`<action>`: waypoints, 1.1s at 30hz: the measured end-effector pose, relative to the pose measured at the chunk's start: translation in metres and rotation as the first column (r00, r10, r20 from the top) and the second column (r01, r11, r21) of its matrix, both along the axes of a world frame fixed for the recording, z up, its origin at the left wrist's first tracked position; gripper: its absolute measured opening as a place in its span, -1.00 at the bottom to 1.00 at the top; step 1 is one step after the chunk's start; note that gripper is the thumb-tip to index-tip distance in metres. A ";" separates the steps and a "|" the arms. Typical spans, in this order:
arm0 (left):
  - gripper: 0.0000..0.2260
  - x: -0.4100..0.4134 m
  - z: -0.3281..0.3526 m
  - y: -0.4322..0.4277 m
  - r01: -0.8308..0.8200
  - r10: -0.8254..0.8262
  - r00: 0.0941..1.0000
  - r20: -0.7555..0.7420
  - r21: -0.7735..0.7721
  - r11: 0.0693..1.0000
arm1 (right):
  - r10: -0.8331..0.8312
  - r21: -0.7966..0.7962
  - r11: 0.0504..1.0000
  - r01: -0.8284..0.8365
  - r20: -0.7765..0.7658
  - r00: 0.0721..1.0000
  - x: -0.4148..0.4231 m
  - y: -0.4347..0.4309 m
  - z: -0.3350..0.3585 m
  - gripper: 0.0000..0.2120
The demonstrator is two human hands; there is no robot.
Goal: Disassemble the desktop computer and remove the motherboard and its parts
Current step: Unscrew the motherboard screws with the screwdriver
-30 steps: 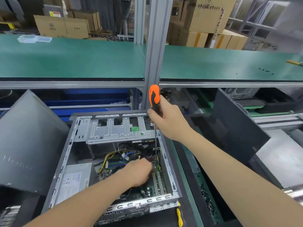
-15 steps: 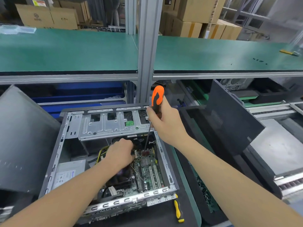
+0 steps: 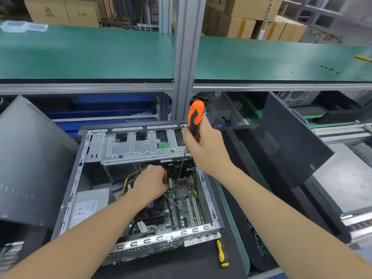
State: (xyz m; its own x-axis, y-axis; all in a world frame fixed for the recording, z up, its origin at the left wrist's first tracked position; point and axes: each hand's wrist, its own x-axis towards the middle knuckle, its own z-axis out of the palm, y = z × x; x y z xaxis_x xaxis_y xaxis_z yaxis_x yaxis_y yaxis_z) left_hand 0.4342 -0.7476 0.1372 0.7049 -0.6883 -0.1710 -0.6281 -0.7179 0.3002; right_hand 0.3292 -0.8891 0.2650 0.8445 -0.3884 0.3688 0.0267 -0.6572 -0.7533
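Observation:
An open desktop case (image 3: 80, 164) lies on its side in front of me, with the green motherboard (image 3: 184, 200) exposed at its bottom. My right hand (image 3: 203, 146) grips an orange and black screwdriver (image 3: 194, 115) above the case; its shaft slants down to the board's upper right part. My left hand (image 3: 152, 183) is inside the case, fingers curled at the board near the yellow cables (image 3: 128, 178); what they hold is hidden. A black CPU fan (image 3: 153, 210) sits under my left wrist. The silver drive cage (image 3: 141, 146) spans the case's far end.
The grey power supply (image 3: 88, 206) fills the case's near left corner. A small yellow screwdriver (image 3: 221, 252) lies on the black mat by the case's near right corner. A dark side panel (image 3: 30, 164) leans at left and another black panel (image 3: 291, 137) at right. A green shelf (image 3: 80, 55) runs above.
My left hand moved from the board's right middle up and left to the cable area behind the fan. The screwdriver tilted, its tip shifting toward the board's far right part.

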 end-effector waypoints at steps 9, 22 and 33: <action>-0.81 0.004 0.009 0.006 0.015 -0.019 0.997 -0.080 -0.051 0.999 | 0.030 0.014 0.999 -0.030 -0.004 1.000 0.003 0.006 -0.008 -0.82; -0.86 0.003 0.007 0.004 0.017 -0.021 0.998 -0.066 -0.054 0.998 | 0.143 0.031 0.990 -0.140 -0.096 0.985 0.002 0.001 -0.004 -0.82; -0.91 0.008 0.067 0.016 0.005 -0.161 0.956 -0.245 -0.534 0.845 | 0.349 0.050 0.935 -0.352 -0.307 0.885 0.011 -0.010 0.022 -0.93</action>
State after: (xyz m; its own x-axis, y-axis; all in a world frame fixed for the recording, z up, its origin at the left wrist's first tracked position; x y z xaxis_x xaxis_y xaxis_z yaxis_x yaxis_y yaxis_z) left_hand 0.4417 -0.7313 0.2040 0.6204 -0.7822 0.0570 -0.5165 -0.3529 0.7802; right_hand 0.3407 -0.8995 0.2869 0.9964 -0.0446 0.0718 0.0253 -0.6526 -0.7573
